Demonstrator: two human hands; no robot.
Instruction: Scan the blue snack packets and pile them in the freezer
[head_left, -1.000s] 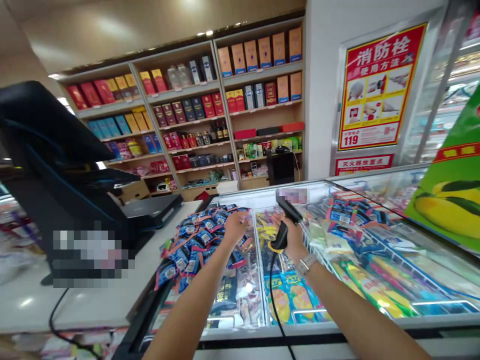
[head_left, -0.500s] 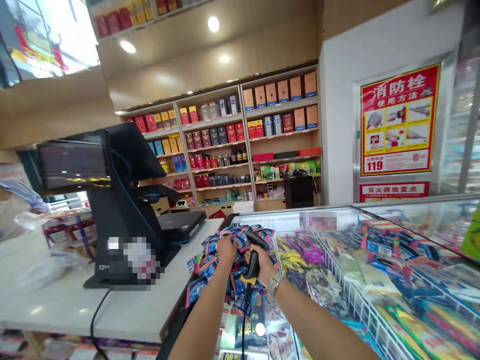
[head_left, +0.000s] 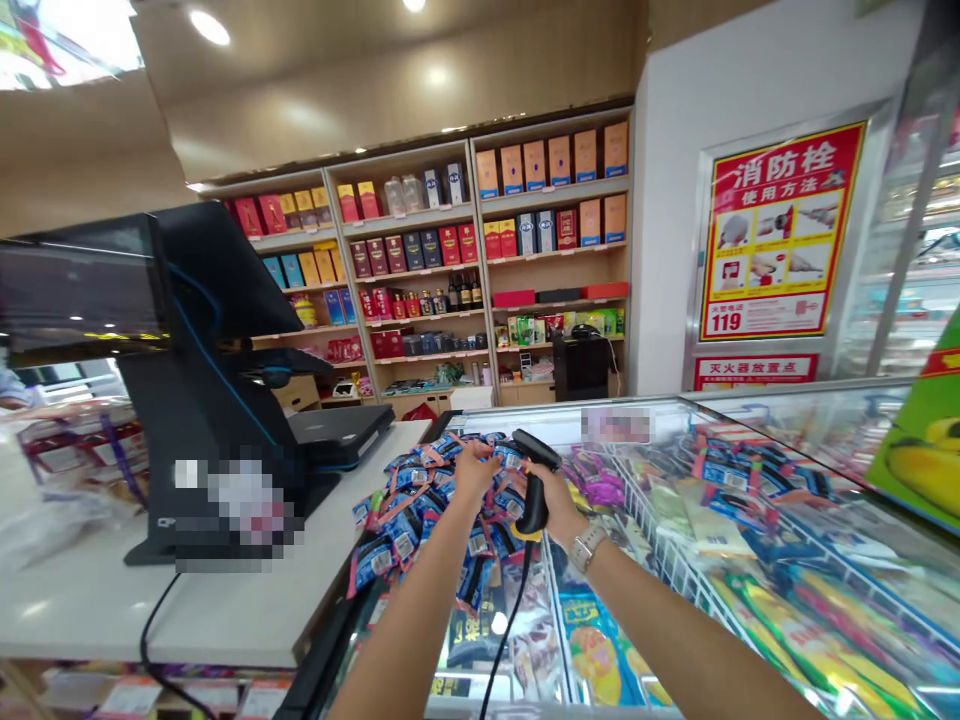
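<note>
Compared with half a second back, my view has dropped and swung a little to the right: the green fruit sign (head_left: 919,440) is in at the right edge again, and the cash register (head_left: 187,400) sits further left. My two hands have stayed over the heap of packets (head_left: 420,500), but the scanner's head now stands clear above my right fist instead of being tucked low between the hands.

My right hand (head_left: 556,503) is clenched round the handle of the scanner (head_left: 534,480), a black, matte plastic pistol shape with a yellow ring at its base and a thin black cable hanging down. Its head points left, just beside my left hand. My left hand (head_left: 474,468) has its fingers closed down on one of the packets at the top of the heap. The view is too small to say whether it has lifted that packet.

The packets are small, flat and glossy, blue with red edges and white barcode labels, piled loosely on the sliding glass lid of the freezer (head_left: 675,560). Through the glass I see shiny wrappers in wire-walled bays. A silver metal watch (head_left: 586,548) circles my right wrist. The counter (head_left: 240,610) beside the heap is smooth and white.
</note>
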